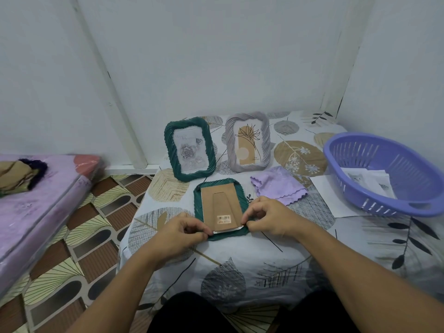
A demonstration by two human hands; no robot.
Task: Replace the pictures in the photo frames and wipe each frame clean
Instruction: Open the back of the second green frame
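While both hands work at its near edge, the scene reads as follows.

Frame in hand: a green frame (pixel 221 209) lies face down at the centre of the picture on the leaf-print tablecloth (pixel 252 255), presumably so its back can be reached.

Backing: the brown backing board (pixel 219 207) faces up, its fold-out stand flat and a barcode sticker near the lower end; a white sheet edge (pixel 229 230) peeks out beneath it.

Left hand: the left hand (pixel 182 233) pinches the lower left corner of the board between curled fingers and thumb.

Right hand: the right hand (pixel 266 218) pinches the lower right corner likewise, fingers curled; gripping both corners likely keeps the board square as it slides.

Axis: the frame's long axis runs from the bottom of the picture towards the top, slightly tilted, open end nearest the person.

Waiting: another green frame (pixel 189 149) and a grey frame (pixel 248 140) stand upright at upper centre, pictures facing the camera.

Supplies: a lilac cloth (pixel 278 186) lies right of the work; a purple basket (pixel 386 174) at the right holds loose prints.
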